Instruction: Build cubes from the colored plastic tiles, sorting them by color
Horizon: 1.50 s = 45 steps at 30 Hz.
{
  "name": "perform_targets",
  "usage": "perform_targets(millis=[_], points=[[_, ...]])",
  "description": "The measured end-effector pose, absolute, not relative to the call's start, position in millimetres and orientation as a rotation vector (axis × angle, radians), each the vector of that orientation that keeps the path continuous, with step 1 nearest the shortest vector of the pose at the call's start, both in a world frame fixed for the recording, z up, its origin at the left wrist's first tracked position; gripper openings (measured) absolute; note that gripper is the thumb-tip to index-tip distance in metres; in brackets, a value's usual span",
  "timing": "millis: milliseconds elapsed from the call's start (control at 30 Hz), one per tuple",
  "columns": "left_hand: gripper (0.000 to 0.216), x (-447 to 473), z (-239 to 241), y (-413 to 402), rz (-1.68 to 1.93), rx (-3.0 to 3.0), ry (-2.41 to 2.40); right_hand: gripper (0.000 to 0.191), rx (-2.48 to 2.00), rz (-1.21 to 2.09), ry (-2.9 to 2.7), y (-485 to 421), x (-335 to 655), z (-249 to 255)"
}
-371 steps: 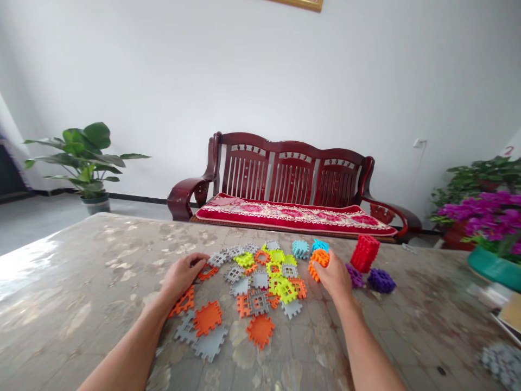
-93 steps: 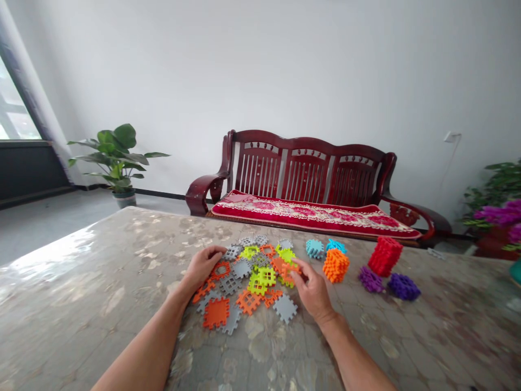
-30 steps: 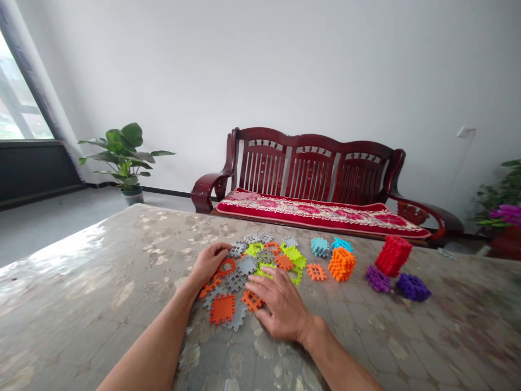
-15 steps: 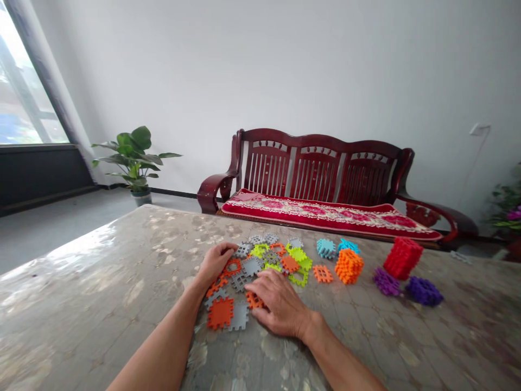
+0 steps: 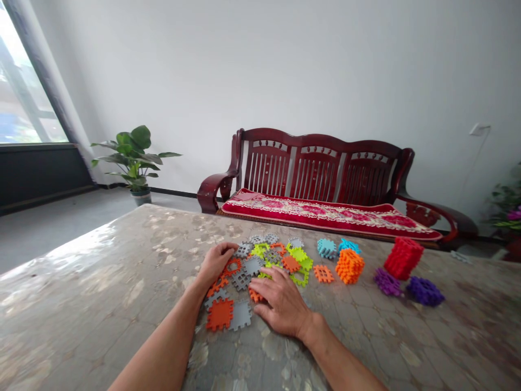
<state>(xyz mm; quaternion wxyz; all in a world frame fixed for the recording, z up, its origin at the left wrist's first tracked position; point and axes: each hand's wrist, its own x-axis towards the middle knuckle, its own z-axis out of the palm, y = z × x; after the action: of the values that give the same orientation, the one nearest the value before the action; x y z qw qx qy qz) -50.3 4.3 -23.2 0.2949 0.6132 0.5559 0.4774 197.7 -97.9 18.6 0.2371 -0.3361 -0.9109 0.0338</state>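
Flat interlocking plastic tiles with toothed edges lie in a loose, overlapping spread in front of me. My left hand [image 5: 215, 265] rests at the spread's left edge, fingers loosely curved, their tips beside a grey lattice tile [image 5: 243, 249]. Over the near right part lies my right hand [image 5: 280, 301], palm down with fingers apart. Beneath its fingers an orange tile [image 5: 255, 295] is partly covered. Nearest to me are a solid orange tile [image 5: 220, 314] and a light grey tile [image 5: 241, 315], side by side. Lime green tiles [image 5: 300, 277] show beyond my right fingers.
Right of the spread are an orange lattice tile [image 5: 323, 273], an orange stack [image 5: 350, 266], light blue stacks [image 5: 326, 248], a tall red stack [image 5: 404, 258] and purple stacks [image 5: 425, 291]. Behind the patterned table [image 5: 101, 293] stands a wooden bench [image 5: 315, 168].
My right hand has shifted slightly right and away from me, showing more of the light grey tile and covering more of the orange one. My left hand has stayed put.
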Motion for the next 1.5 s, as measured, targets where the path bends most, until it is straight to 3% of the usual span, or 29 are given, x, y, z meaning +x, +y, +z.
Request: perform_targets(millis=[367, 567, 833, 1367, 1500], points=[[0.027, -49, -20, 3, 1.277, 1.652, 1.484, 0.024, -0.809, -0.088, -2.263, -98, 192, 17], [0.030, -49, -16, 1, 1.235, 1.597, 1.486, 0.028, -1.035, -0.148, -1.867, -88, 230, 26], [0.030, -48, -13, 0, 1.228, 1.579, 1.493, 0.035, -1.351, -0.280, -1.636, -57, 322, -10], [0.028, -50, -18, 3, 1.248, 1.587, 1.475, 0.035, -1.659, -0.245, -1.712, -66, 315, -12], [0.028, -50, -19, 3, 1.247, 1.605, 1.473, 0.045, -1.783, -0.300, -1.769, -65, 310, -10]])
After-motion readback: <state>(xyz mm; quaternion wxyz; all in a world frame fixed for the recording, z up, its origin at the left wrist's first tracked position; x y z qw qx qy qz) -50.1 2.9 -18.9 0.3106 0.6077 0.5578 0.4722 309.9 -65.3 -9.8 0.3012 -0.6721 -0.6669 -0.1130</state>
